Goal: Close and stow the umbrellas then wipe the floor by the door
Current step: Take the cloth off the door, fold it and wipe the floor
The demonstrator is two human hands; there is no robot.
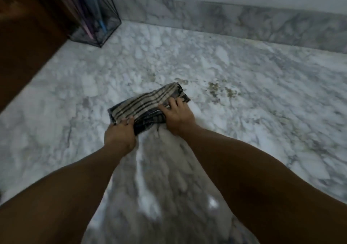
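Note:
A folded checked cloth [144, 104], beige with dark stripes, lies on the white marble floor [244, 131] in the middle of the view. My left hand [120, 135] grips its near left corner with curled fingers. My right hand [177, 115] lies on its right end, fingers spread and bent over the fabric. Brownish dirt specks [223, 91] mark the floor just right of the cloth. At the top left stands a dark wire umbrella stand [97, 22] with closed umbrellas inside, their pink and blue tips showing.
A brown wooden door [24, 43] runs along the left edge. A grey marble skirting [225, 20] lines the wall at the back. Open floor stretches to the right and left of the cloth.

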